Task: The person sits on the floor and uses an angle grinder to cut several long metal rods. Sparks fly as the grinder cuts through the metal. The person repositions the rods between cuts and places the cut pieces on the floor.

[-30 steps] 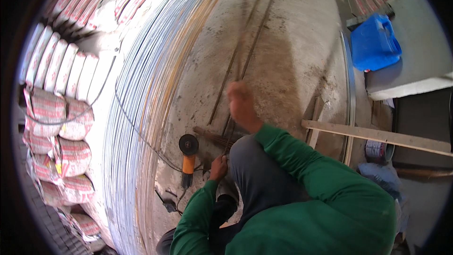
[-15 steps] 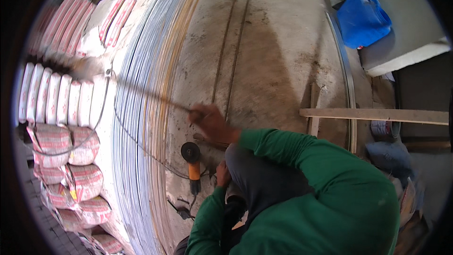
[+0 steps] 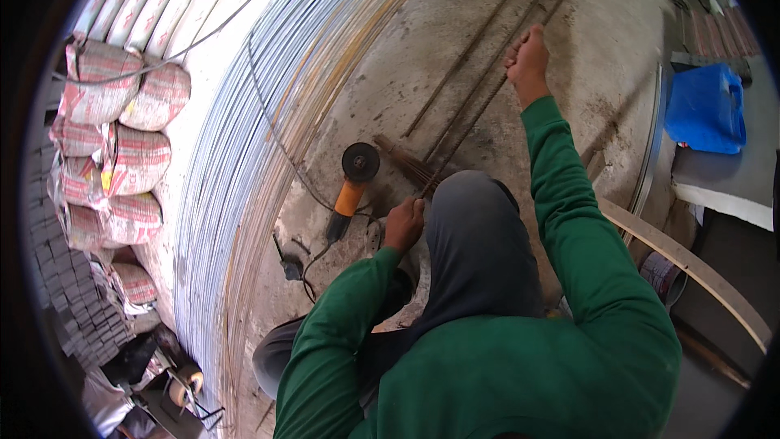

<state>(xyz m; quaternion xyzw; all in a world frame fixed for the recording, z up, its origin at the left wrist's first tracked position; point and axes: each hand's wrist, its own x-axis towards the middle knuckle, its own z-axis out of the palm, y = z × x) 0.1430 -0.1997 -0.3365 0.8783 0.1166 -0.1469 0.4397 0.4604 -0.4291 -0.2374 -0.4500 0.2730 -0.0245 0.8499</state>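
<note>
A thin ribbed steel rebar [image 3: 473, 127] slants away from me over the concrete floor. My right hand [image 3: 530, 61] is closed around it with the arm stretched far forward. My left hand [image 3: 404, 225], beside my bent knee, is closed at the bar's near end; its fingertips are partly hidden. Just left of the held bar, two more bars [image 3: 479, 36] lie along the floor. A bundle of short brown rods [image 3: 398, 158] rests near the left hand. An orange angle grinder [image 3: 349, 195] with a dark disc lies to the left of that hand, disc end pointing away.
A wide bed of long steel bars [image 3: 236, 171] runs along the left. Beyond it stand stacked red-and-white sacks [image 3: 134, 171]. A power cord [image 3: 264, 114] crosses the bars. At right are a blue jug [image 3: 705, 106], a wooden plank [image 3: 691, 264] and a round can [image 3: 662, 276].
My right hand has moved forward and right, and the rebar, which pointed left across the bar bed, now points away from me. My left hand has come up to its near end. The view has shifted.
</note>
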